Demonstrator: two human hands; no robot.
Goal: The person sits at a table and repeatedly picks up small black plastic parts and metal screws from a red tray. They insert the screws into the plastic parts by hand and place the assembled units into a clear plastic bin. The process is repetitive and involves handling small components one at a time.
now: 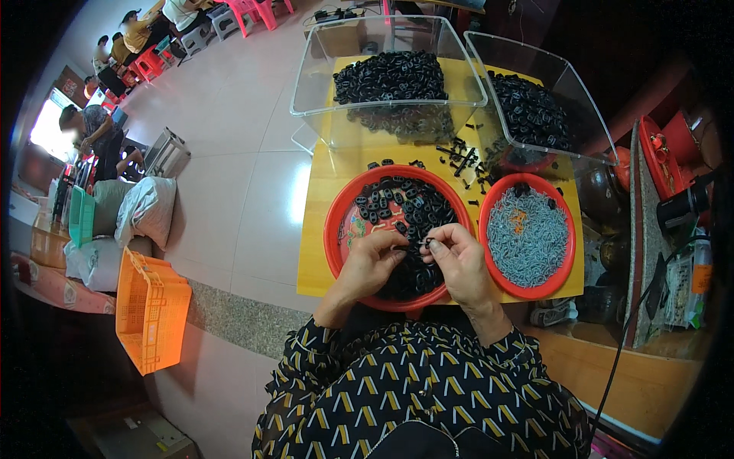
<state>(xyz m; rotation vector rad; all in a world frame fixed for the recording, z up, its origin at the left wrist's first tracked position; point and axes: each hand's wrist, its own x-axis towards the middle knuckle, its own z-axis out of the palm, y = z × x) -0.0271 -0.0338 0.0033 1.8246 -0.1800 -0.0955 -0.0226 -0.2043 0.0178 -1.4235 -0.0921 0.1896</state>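
Both hands are over a red round tray of small black plastic parts. My left hand is closed in a pinch, with a small black plastic part at its fingertips. Just beside it, my right hand pinches a tiny piece with a pale tip, its kind too small to tell. The two sets of fingertips are close but apart. To the right of the tray stands a red oval basin filled with grey metal screws, a few orange bits among them.
Two clear plastic bins of black parts stand at the back of the yellow table. Loose black pieces lie before them. An orange crate and white sacks are on the floor at left. Other people sit farther off.
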